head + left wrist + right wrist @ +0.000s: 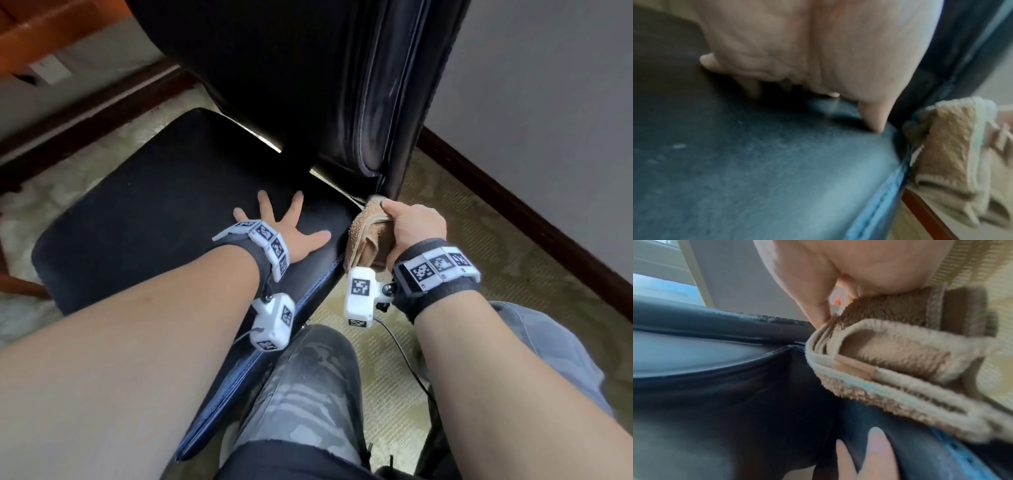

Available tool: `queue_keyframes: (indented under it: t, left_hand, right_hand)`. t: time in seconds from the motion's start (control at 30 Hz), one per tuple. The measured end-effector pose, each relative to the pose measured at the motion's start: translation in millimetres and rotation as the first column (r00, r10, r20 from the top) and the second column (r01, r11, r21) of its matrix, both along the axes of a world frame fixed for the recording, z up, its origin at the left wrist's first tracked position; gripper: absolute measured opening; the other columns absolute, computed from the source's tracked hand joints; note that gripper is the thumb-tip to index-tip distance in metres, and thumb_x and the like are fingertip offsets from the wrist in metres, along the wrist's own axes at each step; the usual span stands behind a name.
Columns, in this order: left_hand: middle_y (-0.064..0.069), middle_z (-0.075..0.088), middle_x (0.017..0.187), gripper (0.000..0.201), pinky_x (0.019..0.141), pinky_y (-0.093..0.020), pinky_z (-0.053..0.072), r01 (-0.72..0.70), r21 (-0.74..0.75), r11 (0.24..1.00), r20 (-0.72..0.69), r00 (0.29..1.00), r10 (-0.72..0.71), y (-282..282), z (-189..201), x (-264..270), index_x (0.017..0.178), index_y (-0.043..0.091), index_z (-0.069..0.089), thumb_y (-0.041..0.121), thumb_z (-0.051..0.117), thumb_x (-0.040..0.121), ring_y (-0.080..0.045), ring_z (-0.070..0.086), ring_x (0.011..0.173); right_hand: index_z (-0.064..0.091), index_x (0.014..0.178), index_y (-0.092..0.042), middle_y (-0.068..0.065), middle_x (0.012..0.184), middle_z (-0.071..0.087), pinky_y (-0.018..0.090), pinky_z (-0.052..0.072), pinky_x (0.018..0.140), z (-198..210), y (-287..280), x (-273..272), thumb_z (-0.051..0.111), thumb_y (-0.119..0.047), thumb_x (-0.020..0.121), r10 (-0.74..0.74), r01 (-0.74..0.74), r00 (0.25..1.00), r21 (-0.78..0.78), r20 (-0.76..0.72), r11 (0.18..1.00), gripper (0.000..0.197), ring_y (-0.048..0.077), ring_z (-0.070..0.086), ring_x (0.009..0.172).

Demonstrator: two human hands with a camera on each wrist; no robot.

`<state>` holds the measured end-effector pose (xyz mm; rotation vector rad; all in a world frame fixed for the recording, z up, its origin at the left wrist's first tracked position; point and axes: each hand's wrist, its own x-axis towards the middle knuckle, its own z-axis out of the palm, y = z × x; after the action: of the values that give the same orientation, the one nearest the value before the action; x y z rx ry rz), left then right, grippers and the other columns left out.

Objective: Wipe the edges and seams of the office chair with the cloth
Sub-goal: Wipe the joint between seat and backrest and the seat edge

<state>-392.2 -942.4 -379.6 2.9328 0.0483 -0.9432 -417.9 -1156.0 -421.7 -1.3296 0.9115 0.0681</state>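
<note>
Right hand pressing a folded cloth into the rear corner of the office chair seat

The right hand [416, 224] is curling its fingers round a folded tan terry cloth [371, 236], holding it against the seat's side edge just where the black backrest [387, 102] is meeting the black leather seat [154, 192]. The left hand [291, 229] is lying flat on the seat with its fingers spread and straight, gripping nothing, its thumb pointing toward the cloth and close beside it. A stitched seam [877, 199] is running along the seat edge below the cloth. The person's knee in camouflage trousers [305, 387] is sitting just beside the seat's near edge, over patterned carpet [479, 246]
</note>
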Motion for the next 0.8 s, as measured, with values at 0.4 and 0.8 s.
queue_keyframes:
  t: [0.4, 0.8]
  left_hand:
    - [-0.006, -0.030, 0.170, 0.104, 0.119, -0.074, 0.003, 0.055, 0.083, 0.995, -0.031, 0.998, -0.052, 1, -8, 7, 0.154, 0.059, -0.022, 0.101, 0.029, 0.074, -0.067, -0.010, 0.148]
    - [-0.004, -0.034, 0.169, 0.101, 0.119, -0.074, -0.001, 0.022, 0.027, 0.999, -0.022, 1.000, -0.022, 0, -8, 1, 0.154, 0.060, -0.021, 0.098, 0.034, 0.078, -0.064, -0.018, 0.149]
  right_hand:
    - [0.059, 0.084, -0.013, 0.010, 0.084, 0.065, 0.058, 0.059, 0.083, 57, 17, -9, 0.080, -0.026, 0.072, -0.140, 0.110, 0.970, 0.156, 0.198, 0.982, 0.028, 0.028, 0.066, 0.077]
    - [0.040, 0.077, -0.026, -0.018, 0.067, 0.053, 0.028, 0.048, 0.067, 55, 13, -35, 0.069, -0.015, 0.080, -0.038, 0.142, 0.955, -0.342, 0.293, 0.929, 0.031, 0.003, 0.050, 0.059]
